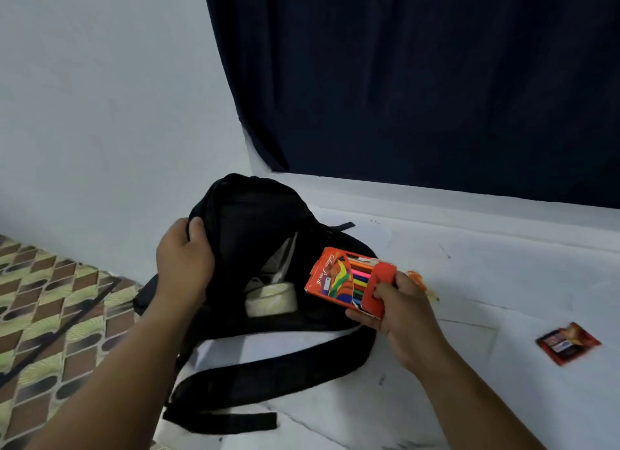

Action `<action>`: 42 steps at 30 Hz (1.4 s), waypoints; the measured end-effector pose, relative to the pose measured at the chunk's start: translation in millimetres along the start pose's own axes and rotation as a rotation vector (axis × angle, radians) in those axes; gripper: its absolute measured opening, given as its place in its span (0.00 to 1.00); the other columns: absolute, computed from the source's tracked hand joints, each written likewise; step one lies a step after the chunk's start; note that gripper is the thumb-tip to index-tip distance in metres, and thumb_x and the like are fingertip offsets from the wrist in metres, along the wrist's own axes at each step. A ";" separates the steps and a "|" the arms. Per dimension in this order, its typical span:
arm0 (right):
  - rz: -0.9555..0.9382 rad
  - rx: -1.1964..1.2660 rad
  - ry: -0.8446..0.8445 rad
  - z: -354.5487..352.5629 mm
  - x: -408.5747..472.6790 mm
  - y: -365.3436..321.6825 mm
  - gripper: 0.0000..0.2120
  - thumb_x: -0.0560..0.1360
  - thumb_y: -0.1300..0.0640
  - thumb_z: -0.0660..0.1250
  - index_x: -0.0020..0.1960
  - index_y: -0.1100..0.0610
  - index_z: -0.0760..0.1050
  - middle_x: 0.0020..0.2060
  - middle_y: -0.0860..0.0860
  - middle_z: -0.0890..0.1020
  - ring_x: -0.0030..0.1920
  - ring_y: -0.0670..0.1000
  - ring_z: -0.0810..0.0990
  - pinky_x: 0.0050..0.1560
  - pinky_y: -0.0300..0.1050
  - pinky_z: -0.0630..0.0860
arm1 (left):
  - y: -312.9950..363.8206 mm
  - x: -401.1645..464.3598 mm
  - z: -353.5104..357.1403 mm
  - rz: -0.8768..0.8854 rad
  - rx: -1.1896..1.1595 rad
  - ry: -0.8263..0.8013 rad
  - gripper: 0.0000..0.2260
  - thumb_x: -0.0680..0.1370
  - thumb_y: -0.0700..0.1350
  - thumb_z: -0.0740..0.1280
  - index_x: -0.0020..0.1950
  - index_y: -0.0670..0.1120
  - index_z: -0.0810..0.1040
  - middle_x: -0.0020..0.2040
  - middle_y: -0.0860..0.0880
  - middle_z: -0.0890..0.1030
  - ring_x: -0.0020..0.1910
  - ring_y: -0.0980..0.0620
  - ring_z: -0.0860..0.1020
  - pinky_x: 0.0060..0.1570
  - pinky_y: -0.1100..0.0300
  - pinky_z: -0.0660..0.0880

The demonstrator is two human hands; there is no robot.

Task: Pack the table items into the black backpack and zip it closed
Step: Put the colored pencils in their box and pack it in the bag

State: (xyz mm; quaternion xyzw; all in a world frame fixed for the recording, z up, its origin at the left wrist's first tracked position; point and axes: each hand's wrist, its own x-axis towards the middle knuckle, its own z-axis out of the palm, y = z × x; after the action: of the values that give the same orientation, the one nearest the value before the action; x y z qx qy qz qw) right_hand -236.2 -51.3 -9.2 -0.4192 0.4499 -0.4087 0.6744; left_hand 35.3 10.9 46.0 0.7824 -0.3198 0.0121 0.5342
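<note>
The black backpack [261,214] lies open on the white table [469,281], its straps trailing toward me. My left hand [184,261] grips the left rim of the opening and holds it apart. Inside the bag I see a roll of clear tape [271,298] and some white paper. My right hand [396,308] holds an orange box of colour pencils [339,278] by its lower end, just over the right edge of the opening. The box is tilted, with its top end pointing into the bag.
A small dark red packet [567,342] lies on the table at the right. An orange scrap [419,280] peeks out behind my right hand. A dark curtain [402,80] hangs at the back. A patterned mat [50,315] covers the floor at the left.
</note>
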 end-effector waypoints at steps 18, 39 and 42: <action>0.104 -0.044 0.071 102.9 61.9 12.9 0.12 0.80 0.66 0.58 0.62 0.61 0.71 0.51 0.58 0.81 0.45 0.58 0.86 0.41 0.53 0.85 | -45.4 4.2 3.2 0.323 0.755 -0.430 0.22 0.78 0.62 0.53 0.61 0.53 0.78 0.68 0.51 0.64 0.66 0.47 0.64 0.63 0.48 0.62; 0.114 -0.027 -0.217 114.4 93.8 6.1 0.10 0.79 0.67 0.60 0.58 0.59 0.75 0.53 0.60 0.83 0.46 0.57 0.86 0.39 0.51 0.84 | -8.8 31.2 2.8 0.124 0.449 -0.447 0.28 0.77 0.48 0.72 0.76 0.52 0.70 0.62 0.43 0.82 0.63 0.41 0.78 0.63 0.53 0.74; 0.153 -0.041 -0.187 133.2 114.4 20.7 0.16 0.75 0.64 0.63 0.62 0.60 0.72 0.55 0.59 0.81 0.50 0.58 0.85 0.41 0.50 0.84 | -4.5 35.1 2.8 0.121 0.411 -0.413 0.26 0.77 0.46 0.72 0.74 0.53 0.72 0.59 0.45 0.84 0.61 0.44 0.80 0.61 0.54 0.75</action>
State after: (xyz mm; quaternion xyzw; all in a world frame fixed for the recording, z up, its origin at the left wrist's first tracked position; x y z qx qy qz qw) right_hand -76.3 -124.7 -26.2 -0.4339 0.4239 -0.3057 0.7339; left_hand 64.7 -7.6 53.8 0.8396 -0.4586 -0.0512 0.2867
